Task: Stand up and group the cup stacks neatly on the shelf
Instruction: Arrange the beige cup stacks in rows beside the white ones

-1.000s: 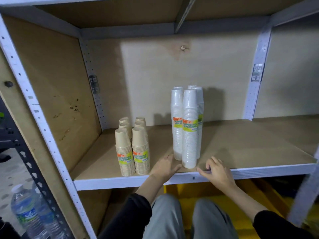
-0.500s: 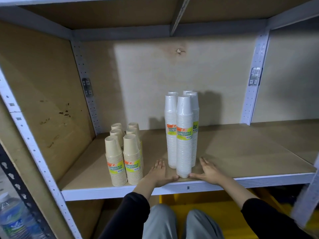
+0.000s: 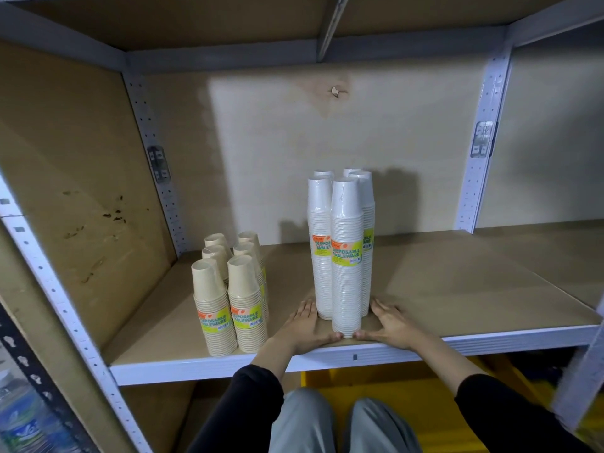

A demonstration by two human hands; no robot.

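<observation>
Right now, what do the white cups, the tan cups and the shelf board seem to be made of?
White cups: likely thin plastic or coated paper, smooth, faintly glossy, under wrinkled clear film. Tan cups: probably paper or fibre, matte beige. Shelf board: looks like bare fibreboard, flat brown, no grain visible.

The tall white plastic cup stacks (image 3: 341,250) stand upright in front of me, mouths down and pressed together in a tight cluster near the front edge of the brown board shelf (image 3: 457,289). Each wears a yellow-green "Disposable Tableware" label. To my left, apart from them, the short beige paper cup stacks (image 3: 228,299) stand upright in two rows of three, touching one another, with the same labels.
</observation>
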